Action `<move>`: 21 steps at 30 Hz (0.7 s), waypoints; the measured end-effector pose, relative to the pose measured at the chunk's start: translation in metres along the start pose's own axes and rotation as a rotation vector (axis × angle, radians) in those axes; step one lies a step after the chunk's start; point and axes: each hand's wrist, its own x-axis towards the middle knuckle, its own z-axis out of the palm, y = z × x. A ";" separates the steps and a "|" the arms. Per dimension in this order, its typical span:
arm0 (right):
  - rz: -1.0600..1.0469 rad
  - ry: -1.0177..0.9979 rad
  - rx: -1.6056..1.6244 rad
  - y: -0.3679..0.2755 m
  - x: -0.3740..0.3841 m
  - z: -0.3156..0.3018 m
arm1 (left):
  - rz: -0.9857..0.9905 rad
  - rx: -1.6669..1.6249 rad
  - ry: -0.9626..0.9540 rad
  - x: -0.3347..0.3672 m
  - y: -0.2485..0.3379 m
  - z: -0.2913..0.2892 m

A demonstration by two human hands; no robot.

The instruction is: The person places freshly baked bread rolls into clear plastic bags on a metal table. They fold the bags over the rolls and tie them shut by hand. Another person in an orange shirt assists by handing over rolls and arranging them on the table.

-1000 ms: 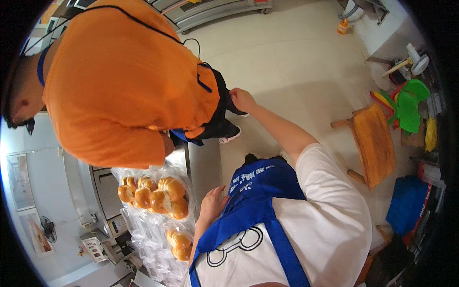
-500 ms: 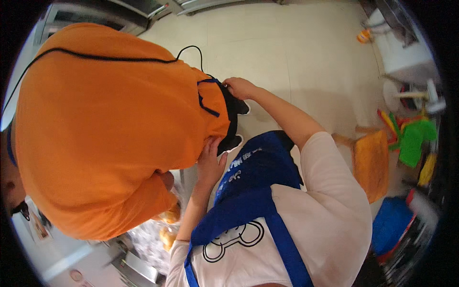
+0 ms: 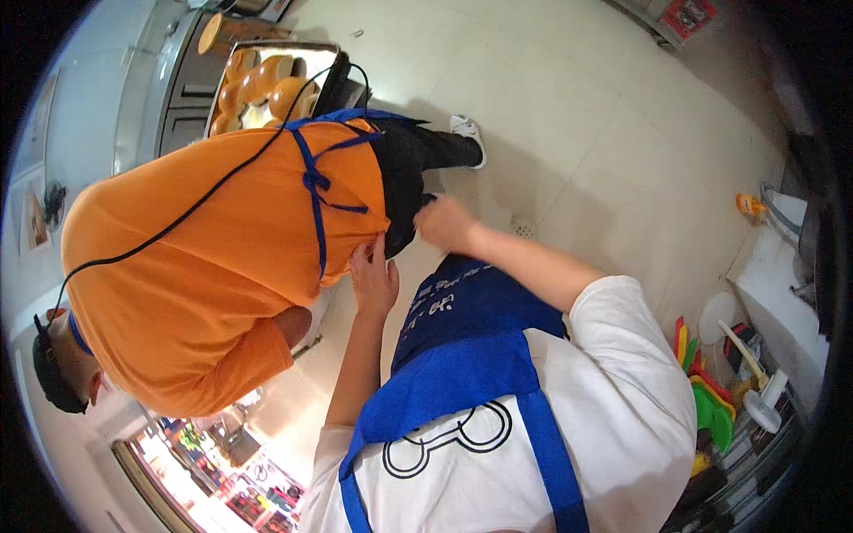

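Observation:
A co-worker in an orange shirt bends over in front of me, with blue apron strings tied at the back and black trousers. My left hand touches the shirt's lower hem, its fingers partly stretched and the thumb apart. Beside the trousers, my right hand is closed at the dark cloth; whatever it grips is hidden and slightly blurred. A black cable runs from the co-worker's head along the back and past the waist.
Beyond the co-worker, a tray holds several round golden-brown buns. One white shoe stands on the pale tiled floor, near a round drain. Green and red plastic tools lie at the right. A blue apron covers my front.
My view has turned, bringing the bun tray and the co-worker's head into sight. The co-worker's back now shows the tied strings. Both my hands stay near the waist.

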 end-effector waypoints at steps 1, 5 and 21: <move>-0.027 -0.009 0.124 -0.022 -0.003 0.008 | -0.001 -0.038 0.041 0.003 0.007 -0.002; -0.123 -0.131 0.231 -0.085 0.005 0.033 | -0.098 -0.085 0.024 0.014 0.010 -0.017; -0.267 0.214 -0.159 0.032 0.027 -0.025 | -0.190 0.322 -0.209 0.097 0.024 -0.028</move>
